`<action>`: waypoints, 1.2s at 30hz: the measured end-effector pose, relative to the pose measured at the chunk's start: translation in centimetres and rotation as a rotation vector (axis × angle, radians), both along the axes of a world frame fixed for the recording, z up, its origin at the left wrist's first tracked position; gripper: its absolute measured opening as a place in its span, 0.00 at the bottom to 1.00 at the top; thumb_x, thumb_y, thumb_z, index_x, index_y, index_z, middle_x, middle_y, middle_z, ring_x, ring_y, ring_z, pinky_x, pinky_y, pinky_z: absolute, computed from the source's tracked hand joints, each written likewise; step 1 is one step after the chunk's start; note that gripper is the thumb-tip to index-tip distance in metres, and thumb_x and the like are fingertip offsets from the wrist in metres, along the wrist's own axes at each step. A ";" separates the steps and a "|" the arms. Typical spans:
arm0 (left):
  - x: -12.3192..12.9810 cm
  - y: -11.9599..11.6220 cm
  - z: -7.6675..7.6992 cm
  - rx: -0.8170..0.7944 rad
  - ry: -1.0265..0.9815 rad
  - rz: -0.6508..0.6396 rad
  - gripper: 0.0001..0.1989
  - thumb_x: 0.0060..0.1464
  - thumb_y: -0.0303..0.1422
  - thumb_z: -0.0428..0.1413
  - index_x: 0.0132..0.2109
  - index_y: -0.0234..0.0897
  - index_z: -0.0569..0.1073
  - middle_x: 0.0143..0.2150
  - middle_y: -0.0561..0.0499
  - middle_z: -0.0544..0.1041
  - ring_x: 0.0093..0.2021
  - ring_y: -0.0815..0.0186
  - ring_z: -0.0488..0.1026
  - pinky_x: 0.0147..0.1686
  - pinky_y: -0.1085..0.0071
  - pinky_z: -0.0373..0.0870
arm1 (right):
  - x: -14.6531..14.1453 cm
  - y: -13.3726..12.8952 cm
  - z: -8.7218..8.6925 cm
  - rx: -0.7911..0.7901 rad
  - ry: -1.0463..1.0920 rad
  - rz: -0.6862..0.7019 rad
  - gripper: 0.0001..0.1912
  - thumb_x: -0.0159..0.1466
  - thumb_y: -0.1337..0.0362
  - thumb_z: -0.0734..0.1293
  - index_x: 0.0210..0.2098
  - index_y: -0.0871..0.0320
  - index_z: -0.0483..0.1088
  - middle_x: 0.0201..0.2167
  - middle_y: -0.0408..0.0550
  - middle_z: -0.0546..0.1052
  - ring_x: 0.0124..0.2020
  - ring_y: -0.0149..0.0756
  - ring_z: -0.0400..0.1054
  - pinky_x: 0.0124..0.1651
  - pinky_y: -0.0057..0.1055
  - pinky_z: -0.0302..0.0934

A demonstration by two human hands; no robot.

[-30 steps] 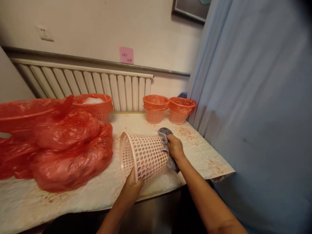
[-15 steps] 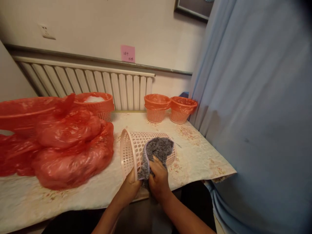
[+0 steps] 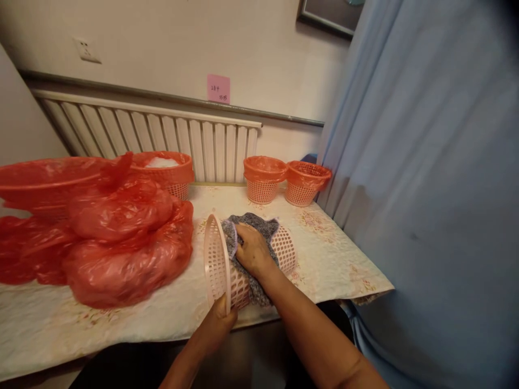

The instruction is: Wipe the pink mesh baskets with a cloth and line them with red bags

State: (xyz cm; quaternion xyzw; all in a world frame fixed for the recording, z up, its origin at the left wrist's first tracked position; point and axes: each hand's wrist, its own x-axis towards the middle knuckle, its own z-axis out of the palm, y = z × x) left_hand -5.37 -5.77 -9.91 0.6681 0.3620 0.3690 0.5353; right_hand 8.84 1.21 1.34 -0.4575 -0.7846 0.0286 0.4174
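A pale pink plastic basket (image 3: 285,249) with holes in its wall lies on its side, its mouth facing left. My left hand (image 3: 222,317) is closed on the near lower part of its rim, thumb on the inner side. Draped over the basket's wall is a dark grey cloth (image 3: 258,220) with a light purple edging. My right hand (image 3: 255,251) lies on top of this cloth, fingers bent into it and pressing it against the basket near the rim. The fingertips are partly hidden in the cloth.
On the left, red plastic bags (image 3: 130,265) are heaped on the flowered tablecloth (image 3: 348,254). Behind them stands a basket with a red liner (image 3: 178,172) and something white in it. Two more lined baskets (image 3: 263,190) stand at the back. A blue curtain (image 3: 430,178) hangs along the right.
My right hand and the cloth have moved up from the basket's near side onto its top. The cloth now spreads across the wall. My left hand still grips the rim, a little lower.
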 end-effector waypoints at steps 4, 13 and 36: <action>-0.2 -0.3 0.0 -0.016 0.013 -0.013 0.22 0.54 0.28 0.53 0.56 0.36 0.73 0.58 0.46 0.74 0.64 0.52 0.63 0.67 0.51 0.49 | 0.3 -0.1 -0.2 0.009 0.019 -0.044 0.10 0.59 0.74 0.59 0.35 0.56 0.67 0.37 0.48 0.74 0.44 0.38 0.67 0.53 0.34 0.60; 2.0 0.8 4.7 -0.118 -0.251 0.152 0.34 0.50 0.28 0.57 0.64 0.34 0.61 0.60 0.42 0.72 0.62 0.52 0.66 0.64 0.56 0.58 | 0.5 -2.7 -1.3 0.020 0.064 -0.024 0.13 0.57 0.76 0.58 0.36 0.56 0.69 0.37 0.48 0.75 0.52 0.37 0.66 0.65 0.38 0.52; 0.4 1.2 4.3 -0.185 -0.278 -0.002 0.36 0.46 0.25 0.54 0.64 0.35 0.60 0.59 0.46 0.73 0.61 0.54 0.67 0.63 0.55 0.61 | 6.1 -4.8 -10.8 0.057 0.445 -0.663 0.21 0.59 0.71 0.57 0.50 0.62 0.71 0.55 0.60 0.72 0.59 0.47 0.63 0.62 0.50 0.56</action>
